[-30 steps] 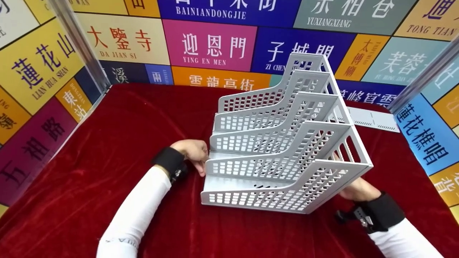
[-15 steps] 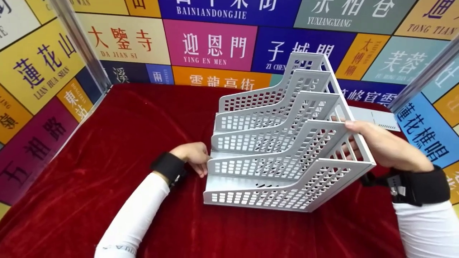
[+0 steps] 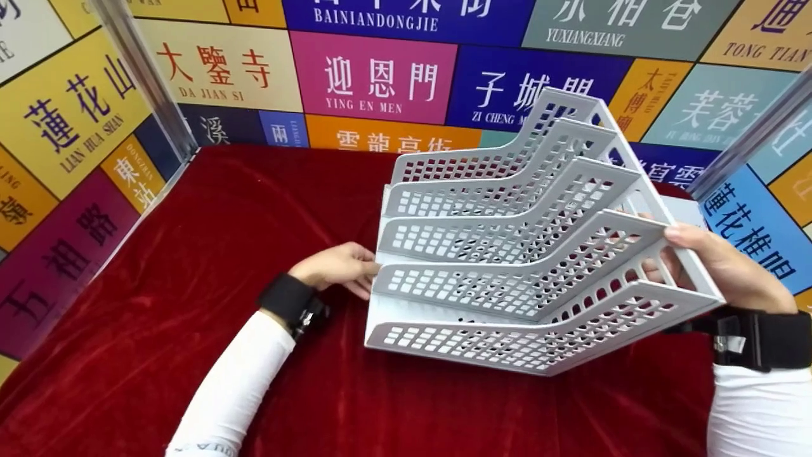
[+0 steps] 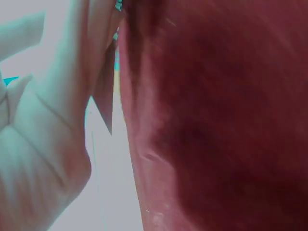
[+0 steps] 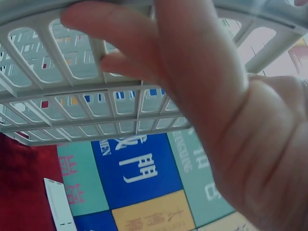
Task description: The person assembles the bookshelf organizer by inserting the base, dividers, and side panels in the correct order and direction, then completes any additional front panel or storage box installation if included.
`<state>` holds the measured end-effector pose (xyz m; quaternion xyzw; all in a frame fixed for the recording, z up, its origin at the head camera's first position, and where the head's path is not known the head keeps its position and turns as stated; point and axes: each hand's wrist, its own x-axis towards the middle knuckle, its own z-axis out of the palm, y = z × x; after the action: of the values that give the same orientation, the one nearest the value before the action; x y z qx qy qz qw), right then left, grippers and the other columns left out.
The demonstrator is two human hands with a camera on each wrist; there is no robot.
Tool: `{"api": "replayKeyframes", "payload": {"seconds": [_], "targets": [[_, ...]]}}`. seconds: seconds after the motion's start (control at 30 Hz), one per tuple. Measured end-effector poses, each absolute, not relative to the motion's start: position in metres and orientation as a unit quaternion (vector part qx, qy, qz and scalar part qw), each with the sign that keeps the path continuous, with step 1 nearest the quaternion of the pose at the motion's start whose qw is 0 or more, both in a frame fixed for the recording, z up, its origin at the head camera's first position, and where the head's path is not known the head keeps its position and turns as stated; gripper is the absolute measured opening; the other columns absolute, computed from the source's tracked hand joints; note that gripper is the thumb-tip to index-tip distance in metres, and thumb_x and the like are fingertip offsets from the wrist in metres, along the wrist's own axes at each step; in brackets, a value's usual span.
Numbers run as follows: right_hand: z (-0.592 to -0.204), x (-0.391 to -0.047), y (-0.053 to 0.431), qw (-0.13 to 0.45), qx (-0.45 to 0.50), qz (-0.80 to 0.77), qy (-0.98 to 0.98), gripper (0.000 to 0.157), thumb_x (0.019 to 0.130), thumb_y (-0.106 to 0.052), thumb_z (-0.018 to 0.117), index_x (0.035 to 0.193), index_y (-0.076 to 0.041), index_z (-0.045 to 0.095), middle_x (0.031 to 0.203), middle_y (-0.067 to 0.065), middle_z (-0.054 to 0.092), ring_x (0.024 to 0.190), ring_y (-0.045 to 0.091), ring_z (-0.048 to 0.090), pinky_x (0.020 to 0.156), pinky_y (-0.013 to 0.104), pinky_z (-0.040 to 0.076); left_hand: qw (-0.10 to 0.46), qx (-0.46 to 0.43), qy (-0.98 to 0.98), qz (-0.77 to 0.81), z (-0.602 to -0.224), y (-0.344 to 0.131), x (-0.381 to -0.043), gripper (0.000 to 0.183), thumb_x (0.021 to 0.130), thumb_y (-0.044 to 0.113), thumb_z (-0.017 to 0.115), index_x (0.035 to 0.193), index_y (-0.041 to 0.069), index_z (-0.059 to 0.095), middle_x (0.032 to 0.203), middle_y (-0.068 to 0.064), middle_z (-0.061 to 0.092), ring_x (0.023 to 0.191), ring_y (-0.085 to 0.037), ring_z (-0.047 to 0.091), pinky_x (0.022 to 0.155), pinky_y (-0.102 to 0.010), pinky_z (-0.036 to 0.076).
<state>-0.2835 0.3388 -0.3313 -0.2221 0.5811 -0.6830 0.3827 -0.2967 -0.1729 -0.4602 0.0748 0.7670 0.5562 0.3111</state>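
A grey plastic file rack (image 3: 457, 279) with several upright compartments and perforated dividers leans back to the right on the red cloth. My right hand (image 3: 736, 266) grips its slatted back, thumb over the rim and fingers through the slots. In the right wrist view the fingers (image 5: 120, 29) hook into the slotted back panel (image 5: 48, 89). At the rack's low front edge, my left hand (image 3: 336, 263) holds the left side of the base, its fingertips partly hidden. The left wrist view shows its palm (image 4: 43, 139) close up beside the cloth.
Red velvet cloth (image 3: 254, 209) covers the table. Behind the rack lies a flat light-grey panel (image 5: 60, 207), mostly hidden in the head view. A wall of coloured signs (image 3: 374, 76) stands at the back, with metal posts (image 3: 149, 82) at the corners.
My right hand has come up from low behind the rack to grip its back. The rack's top has tipped to the right, while my left hand stays at the front edge.
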Motion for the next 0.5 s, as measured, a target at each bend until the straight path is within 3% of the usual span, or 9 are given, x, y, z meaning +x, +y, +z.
{"api": "replayKeyframes", "payload": {"seconds": [0.1,0.3,0.37,0.5], "targets": [[-0.337,-0.281,0.349,0.398,-0.208,-0.726,0.52,0.049,0.109,-0.026,0.015,0.15,-0.02,0.043,0.14,0.009,0.061,0.121,0.023,0.065,0.1,0.042,0.055,0.283,0.101,0.752,0.586,-0.457,-0.174,-0.295,0.033,0.101,0.014,0.054,0.126,-0.007,0.062,0.105,-0.015,0.075,0.086,-0.017,0.075,0.079,-0.036,0.063],[-0.357,-0.278,0.357,0.441,-0.185,-0.794,0.375,0.048,0.107,-0.022,0.028,0.155,-0.019,0.036,0.151,0.018,0.05,0.131,0.037,0.057,0.108,0.055,0.046,0.218,0.122,0.672,0.697,-0.448,-0.169,-0.292,0.043,0.106,0.018,0.047,0.145,0.001,0.05,0.126,-0.012,0.07,0.106,-0.017,0.071,0.093,-0.037,0.059],[-0.366,-0.278,0.356,0.453,-0.175,-0.808,0.333,0.049,0.105,-0.02,0.03,0.154,-0.016,0.037,0.15,0.022,0.05,0.13,0.041,0.057,0.109,0.059,0.043,0.199,0.123,0.625,0.745,-0.443,-0.166,-0.29,0.047,0.108,0.025,0.043,0.15,0.004,0.044,0.131,-0.01,0.067,0.112,-0.016,0.068,0.096,-0.036,0.056],[-0.386,-0.285,0.346,0.469,-0.176,-0.826,0.259,0.051,0.104,-0.012,0.025,0.153,-0.011,0.037,0.15,0.026,0.048,0.13,0.046,0.055,0.111,0.061,0.039,0.176,0.132,0.547,0.808,-0.425,-0.159,-0.281,0.071,0.1,0.056,0.05,0.151,0.009,0.039,0.123,-0.004,0.068,0.107,-0.014,0.067,0.092,-0.032,0.056]]}}
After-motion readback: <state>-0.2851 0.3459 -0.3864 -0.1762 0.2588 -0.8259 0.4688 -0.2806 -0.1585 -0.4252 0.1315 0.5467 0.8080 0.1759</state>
